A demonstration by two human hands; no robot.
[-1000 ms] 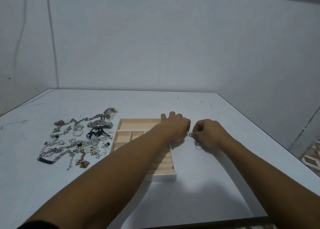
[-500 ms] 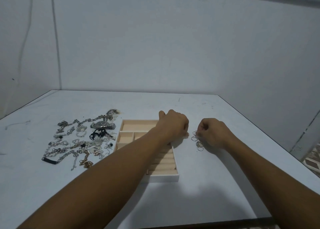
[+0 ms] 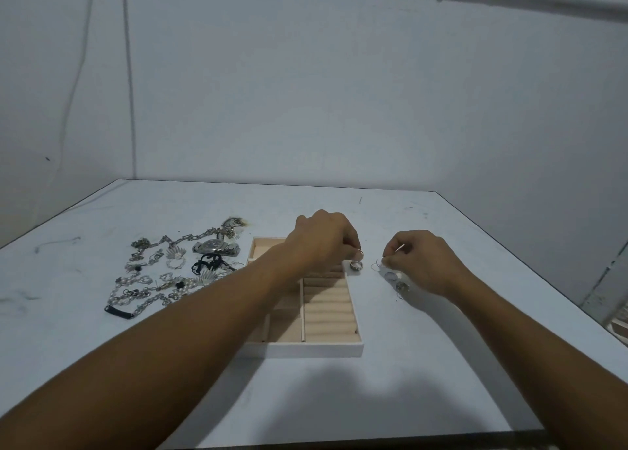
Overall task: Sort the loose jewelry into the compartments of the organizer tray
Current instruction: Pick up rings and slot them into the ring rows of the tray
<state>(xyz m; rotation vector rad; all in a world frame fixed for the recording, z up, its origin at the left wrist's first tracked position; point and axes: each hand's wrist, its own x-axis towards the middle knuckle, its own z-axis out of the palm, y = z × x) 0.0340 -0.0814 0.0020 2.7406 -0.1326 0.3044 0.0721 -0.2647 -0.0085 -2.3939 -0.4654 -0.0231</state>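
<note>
Pinched at the curled fingertips of the left hand is a small ring, held just above the far right edge of the organizer tray. Directly beneath it sits a second ring against the tray's right rim; I cannot tell whether it rests on the rim or in the padded rolls.

Right of the tray, the right hand rests low on the table with its fingers curled tightly. They grip a thin pale piece, which pokes up and to the left from between them. It is too small to say what it is. A few loose rings lie on the table just beside this hand, between it and the tray.

The tray has a white outer wall and beige lining, with ridged rolls down its right side and smaller compartments on its left, partly hidden by the left forearm.

Left of the tray lies the jewelry heap, made up of silver chains, a watch and a tangle of black cord.
</note>
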